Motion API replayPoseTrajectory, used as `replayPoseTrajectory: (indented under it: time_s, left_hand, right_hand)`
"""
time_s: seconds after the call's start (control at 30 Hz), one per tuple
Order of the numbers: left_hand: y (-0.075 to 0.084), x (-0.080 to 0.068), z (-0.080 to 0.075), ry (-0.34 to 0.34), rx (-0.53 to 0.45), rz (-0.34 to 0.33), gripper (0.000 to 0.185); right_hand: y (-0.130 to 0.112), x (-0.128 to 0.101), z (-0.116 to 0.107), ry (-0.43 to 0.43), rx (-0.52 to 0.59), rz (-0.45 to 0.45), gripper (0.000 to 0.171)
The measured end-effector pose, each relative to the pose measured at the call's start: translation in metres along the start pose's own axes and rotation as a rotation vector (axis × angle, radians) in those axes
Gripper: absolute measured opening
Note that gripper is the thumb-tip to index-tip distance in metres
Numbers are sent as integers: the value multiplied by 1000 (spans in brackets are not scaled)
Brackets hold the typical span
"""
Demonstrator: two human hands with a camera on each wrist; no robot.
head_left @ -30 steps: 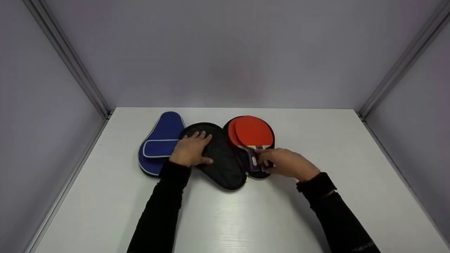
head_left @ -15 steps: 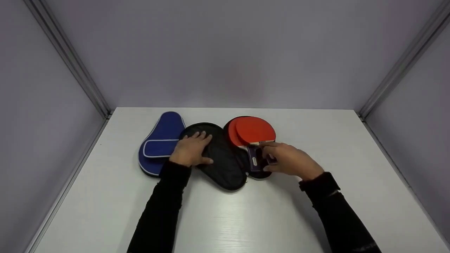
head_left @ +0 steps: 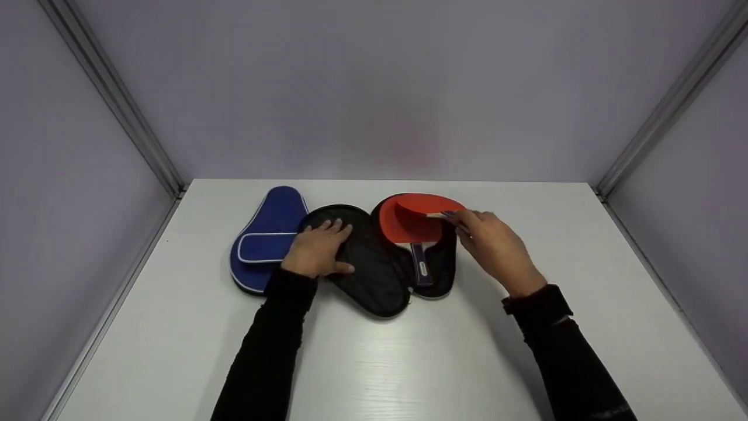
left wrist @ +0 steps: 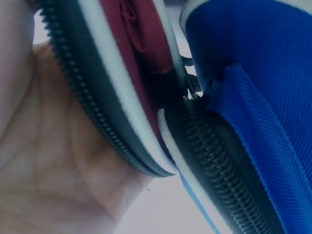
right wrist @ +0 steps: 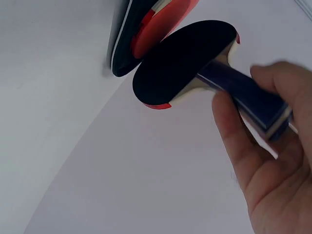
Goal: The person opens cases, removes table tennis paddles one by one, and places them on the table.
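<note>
Plainly, the lifted paddle point(head_left: 426, 206) is held only at its purple handle, pinched by the curled fingers point(right wrist: 229, 126) of the right hand point(head_left: 494, 245), so the broad blade hangs out tilted above the open black case point(head_left: 374, 275); as I judge it, a loose pinch could let the blade swing down, knock the second paddle point(head_left: 409, 231) that lies in the case's right half, or slip from the hand onto the table point(head_left: 409, 362). The left hand point(head_left: 318, 248) lies flat, fingers relaxed and spread, on the case's left flap, its heel near the blue case point(head_left: 266, 240); if that hand eased off, the flap might fold over or the whole case slide under a bump. The zipper edges of the two cases touch in the left wrist view, so a shove to one could drag the other. Counted: two paddles, one raised and one resting in the case; two cases, one black and open, one blue and zipped; two hands; one table.
</note>
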State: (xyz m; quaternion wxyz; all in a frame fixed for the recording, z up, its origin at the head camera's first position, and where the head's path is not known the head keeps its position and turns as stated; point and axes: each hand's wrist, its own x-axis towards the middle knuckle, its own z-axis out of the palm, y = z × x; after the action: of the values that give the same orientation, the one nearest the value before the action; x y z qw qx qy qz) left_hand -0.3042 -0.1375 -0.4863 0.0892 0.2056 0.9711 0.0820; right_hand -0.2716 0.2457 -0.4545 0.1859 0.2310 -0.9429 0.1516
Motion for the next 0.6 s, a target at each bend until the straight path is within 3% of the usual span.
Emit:
replayPoseTrajectory:
  time_s: [0.23, 0.6]
  left_hand:
    - [-12, 10, 15, 25, 6, 9, 104]
    - [-16, 16, 19, 12, 39, 5, 104]
  right_hand:
    - [9, 1, -4, 119, 82, 148, 25]
    - [27, 2, -20, 212, 172, 189, 30]
